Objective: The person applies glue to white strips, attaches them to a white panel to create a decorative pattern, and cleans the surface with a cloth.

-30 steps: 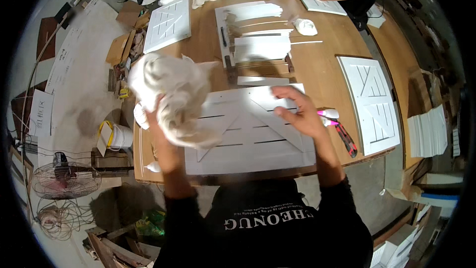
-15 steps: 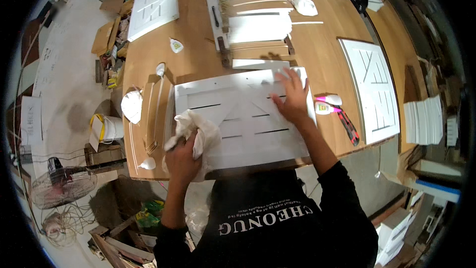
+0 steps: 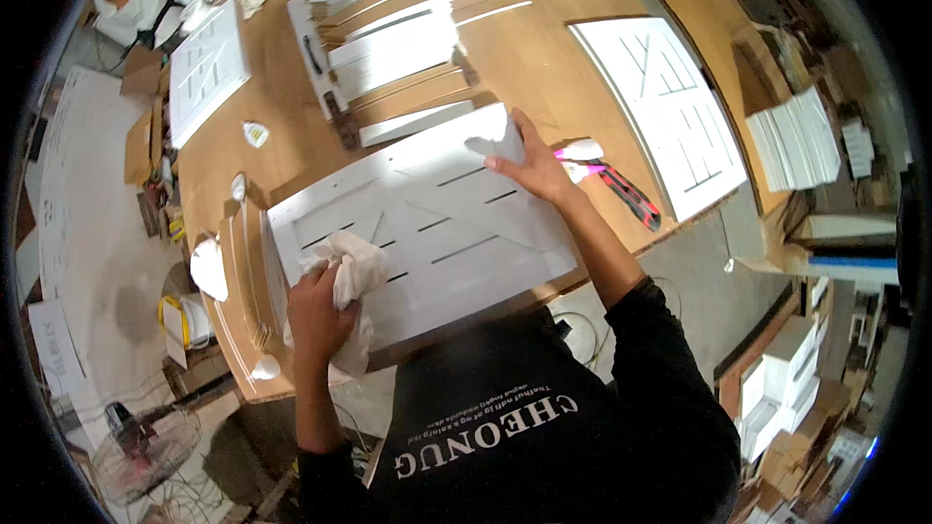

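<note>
Head view: person at the wooden surface.
Left hand: clutches white cloth against white panel, near edge.
Right hand: fingers spread flat, steadying the panel's far edge.

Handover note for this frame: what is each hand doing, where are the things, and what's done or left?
Left hand: clutches a white rag on the near left part of the white panel.
Right hand: flat on the panel's far right corner, steadying it.
Panel lies flat at the wooden table's near edge; a red knife lies to its right.
Done and left: cannot tell how much is wiped.
</note>
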The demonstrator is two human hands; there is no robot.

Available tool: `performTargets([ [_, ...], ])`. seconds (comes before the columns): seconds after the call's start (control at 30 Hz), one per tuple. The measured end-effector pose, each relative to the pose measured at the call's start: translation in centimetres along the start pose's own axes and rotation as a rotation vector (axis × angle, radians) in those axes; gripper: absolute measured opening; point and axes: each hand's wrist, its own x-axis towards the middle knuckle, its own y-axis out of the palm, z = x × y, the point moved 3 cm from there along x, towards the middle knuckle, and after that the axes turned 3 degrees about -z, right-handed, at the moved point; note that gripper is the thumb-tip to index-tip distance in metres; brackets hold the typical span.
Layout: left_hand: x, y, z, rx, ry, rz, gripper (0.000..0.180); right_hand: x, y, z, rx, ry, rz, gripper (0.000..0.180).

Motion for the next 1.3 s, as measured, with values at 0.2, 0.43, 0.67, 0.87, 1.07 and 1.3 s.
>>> performTargets([
  [0.2, 4.0, 3.0, -11.6, -0.004, 0.425, -0.177, 0.072, -4.5, -1.1, -1.2, -0.307, 0.024, 0.18, 0.103],
  [0.43, 8.0, 7.8, -12.9, 0.033, 0.386, -0.083, 0.066, -4.8, -1.4, -1.8, -0.224, -0.054, 0.086, 0.091],
  [0.67, 0.9, 10.0, -18.3, 0.109, 0.699, -0.041, 0.043, -4.6, -1.0, -1.5, -0.164, -0.08, 0.054, 0.082],
  [0.87, -3.8, 7.4, -13.4, 0.084, 0.514, 0.025, 0.036, -4.8, -1.3, -1.8, -0.216, -0.06, 0.048, 0.082],
  [1.07, -3.1, 10.8, -17.0, 0.126, 0.584, -0.043, 0.033, -4.7, -0.4, -3.0, -0.259, -0.058, 0.019, 0.082],
  [1.3, -2.1, 12.6, -19.1, 0.075, 0.485, -0.124, 0.045, -4.5, 0.4, -4.9, -0.349, -0.129, 0.037, 0.08],
])
